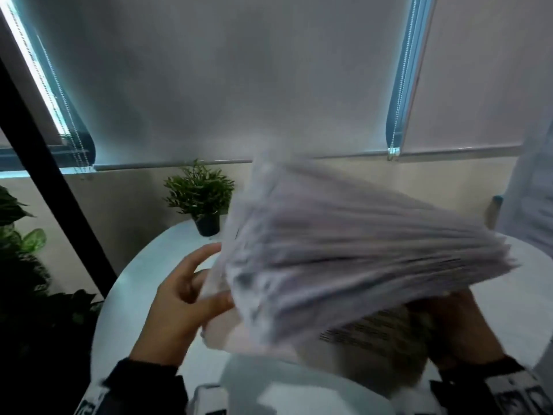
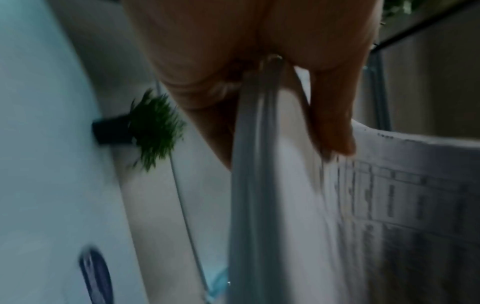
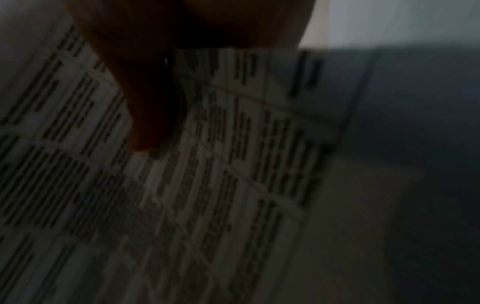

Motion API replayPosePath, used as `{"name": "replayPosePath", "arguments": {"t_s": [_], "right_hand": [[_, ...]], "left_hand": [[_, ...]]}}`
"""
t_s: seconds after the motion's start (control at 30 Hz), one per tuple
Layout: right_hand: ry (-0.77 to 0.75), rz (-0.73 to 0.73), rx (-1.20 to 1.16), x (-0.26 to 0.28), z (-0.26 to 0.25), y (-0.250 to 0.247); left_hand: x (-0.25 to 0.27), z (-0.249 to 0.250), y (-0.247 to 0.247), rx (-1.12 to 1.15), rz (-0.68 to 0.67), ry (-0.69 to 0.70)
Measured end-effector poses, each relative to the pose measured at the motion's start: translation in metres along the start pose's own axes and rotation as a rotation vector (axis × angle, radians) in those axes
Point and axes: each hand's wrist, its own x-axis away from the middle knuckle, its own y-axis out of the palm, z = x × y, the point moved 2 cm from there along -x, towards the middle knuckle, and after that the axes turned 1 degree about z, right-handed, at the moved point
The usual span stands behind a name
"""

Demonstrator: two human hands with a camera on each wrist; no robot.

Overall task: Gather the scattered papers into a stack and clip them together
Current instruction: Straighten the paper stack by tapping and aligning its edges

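Both hands lift the blurred stack of papers point(image 1: 344, 250) above the white surface point(image 1: 143, 283); left hand point(image 1: 182, 304) pinches the left edge, right hand point(image 1: 457, 327) grips underneath; likely squaring the sheets; clipping comes next.

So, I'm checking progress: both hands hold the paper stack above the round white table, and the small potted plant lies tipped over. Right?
Not quite. The head view shows the potted plant standing upright on the table. The left hand and right hand do hold the paper stack.

Both hands, left point(image 1: 179, 298) and right point(image 1: 460, 330), hold the blurred papers point(image 1: 344, 253) above the white surface point(image 1: 128, 295); a plant point(image 1: 200, 196) stands behind.
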Motion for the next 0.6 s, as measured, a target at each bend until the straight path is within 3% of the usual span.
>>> {"name": "replayPosePath", "arguments": {"t_s": [0.1,0.2,0.37,0.47,0.6], "right_hand": [[-0.022,-0.083,0.251,0.001,-0.010,0.004],[-0.053,-0.096,0.267,0.008,-0.009,0.016],[-0.152,-0.109,0.246,0.004,-0.014,0.026],[-0.074,-0.173,0.200,0.001,0.001,0.016],[0.004,-0.136,0.182,0.008,0.027,0.006]], "left_hand": [[0.003,-0.022,-0.005,-0.152,0.092,-0.092],[0.008,-0.026,0.010,-0.226,0.114,-0.042],[0.010,-0.012,0.032,-0.108,0.108,0.006],[0.008,-0.014,0.016,-0.127,0.104,-0.008],[0.011,-0.021,0.011,-0.154,0.009,-0.039]]}}
